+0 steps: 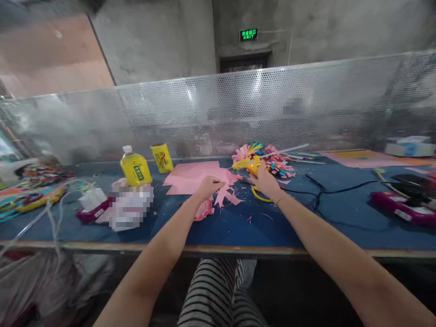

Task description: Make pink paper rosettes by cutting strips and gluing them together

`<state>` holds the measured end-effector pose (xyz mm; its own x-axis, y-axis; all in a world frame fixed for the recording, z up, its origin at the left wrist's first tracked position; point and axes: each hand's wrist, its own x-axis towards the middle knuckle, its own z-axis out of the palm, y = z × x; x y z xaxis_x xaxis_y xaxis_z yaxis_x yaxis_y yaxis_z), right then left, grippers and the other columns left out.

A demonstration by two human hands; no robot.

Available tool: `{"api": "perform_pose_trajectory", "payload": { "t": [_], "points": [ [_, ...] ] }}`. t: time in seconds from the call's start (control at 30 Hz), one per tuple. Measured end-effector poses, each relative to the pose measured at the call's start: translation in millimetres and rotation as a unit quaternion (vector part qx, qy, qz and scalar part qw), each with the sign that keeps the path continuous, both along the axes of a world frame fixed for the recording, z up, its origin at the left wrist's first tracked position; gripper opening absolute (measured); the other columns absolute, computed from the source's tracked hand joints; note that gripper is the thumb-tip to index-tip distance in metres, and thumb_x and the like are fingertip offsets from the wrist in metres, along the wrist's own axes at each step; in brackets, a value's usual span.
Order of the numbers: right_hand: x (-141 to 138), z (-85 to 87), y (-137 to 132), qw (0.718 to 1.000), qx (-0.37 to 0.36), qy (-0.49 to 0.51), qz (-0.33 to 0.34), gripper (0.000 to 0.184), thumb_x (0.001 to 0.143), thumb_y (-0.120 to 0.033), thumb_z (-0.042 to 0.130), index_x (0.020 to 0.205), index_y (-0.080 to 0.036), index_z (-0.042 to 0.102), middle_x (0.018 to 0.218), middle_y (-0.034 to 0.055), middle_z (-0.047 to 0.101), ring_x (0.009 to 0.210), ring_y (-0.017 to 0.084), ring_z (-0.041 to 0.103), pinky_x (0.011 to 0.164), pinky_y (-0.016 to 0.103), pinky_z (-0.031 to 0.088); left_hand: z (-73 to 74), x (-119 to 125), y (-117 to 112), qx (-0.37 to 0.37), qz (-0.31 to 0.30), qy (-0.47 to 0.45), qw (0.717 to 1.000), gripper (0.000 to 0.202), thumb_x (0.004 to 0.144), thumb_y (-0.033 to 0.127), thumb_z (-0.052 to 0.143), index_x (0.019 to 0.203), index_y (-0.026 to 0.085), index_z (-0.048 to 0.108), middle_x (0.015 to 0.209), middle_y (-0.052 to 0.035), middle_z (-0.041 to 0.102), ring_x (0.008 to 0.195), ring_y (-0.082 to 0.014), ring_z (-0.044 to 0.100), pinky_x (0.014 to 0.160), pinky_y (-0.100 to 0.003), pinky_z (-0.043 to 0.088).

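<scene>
The right hand [265, 180] gripped the yellow glue gun [251, 165] at two o'clock from the left hand [208, 186], whose own grip could not be determined, with pink paper strips [233, 198] at four o'clock; a slip of the nozzle [236, 165], if hot, could have burned that hand.

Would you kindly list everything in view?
Exit sign: one, green, top
Mesh panel: one, silver, back
Table: one, blue, middle
Bottle: one, yellow, left
Container: one, yellow, beside bottle
Blurred bundle: one, pale, left
Clutter: uncounted, multicoloured, far left
Cases: two, purple, left and right
Flat paper: several, pink, centre
Crumpled paper: bunch, pink, centre
Glue gun: one, yellow, right of centre
Fringed paper: pile, multicoloured, behind it
Cables: uncounted, black, right
Sheets: several, pink-orange, right
Box: one, white-blue, right
Trousers: one pair, striped, below
Left hand: one, over flat paper
Right hand: one, on glue gun
</scene>
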<state>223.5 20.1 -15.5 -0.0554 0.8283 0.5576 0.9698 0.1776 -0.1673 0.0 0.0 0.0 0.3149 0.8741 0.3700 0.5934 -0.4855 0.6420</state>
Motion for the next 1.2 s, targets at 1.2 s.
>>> {"api": "perform_pose_trajectory", "payload": {
  "t": [1.2],
  "points": [
    [-2.2, 2.5, -1.7, 1.000, -0.016, -0.014, -0.004, 0.031, 0.083, -0.034, 0.037, 0.100, -0.008, 0.043, 0.089, 0.0154, 0.059, 0.078, 0.021, 0.059, 0.060, 0.025, 0.038, 1.1, -8.9, 8.6, -0.015, 0.031, -0.069, 0.997, 0.033, 0.065, 0.038, 0.052, 0.044, 0.015, 0.040, 0.043, 0.0041, 0.036, 0.042, -0.0057, 0.033, 0.043, -0.021, 0.025]
  ]
}}
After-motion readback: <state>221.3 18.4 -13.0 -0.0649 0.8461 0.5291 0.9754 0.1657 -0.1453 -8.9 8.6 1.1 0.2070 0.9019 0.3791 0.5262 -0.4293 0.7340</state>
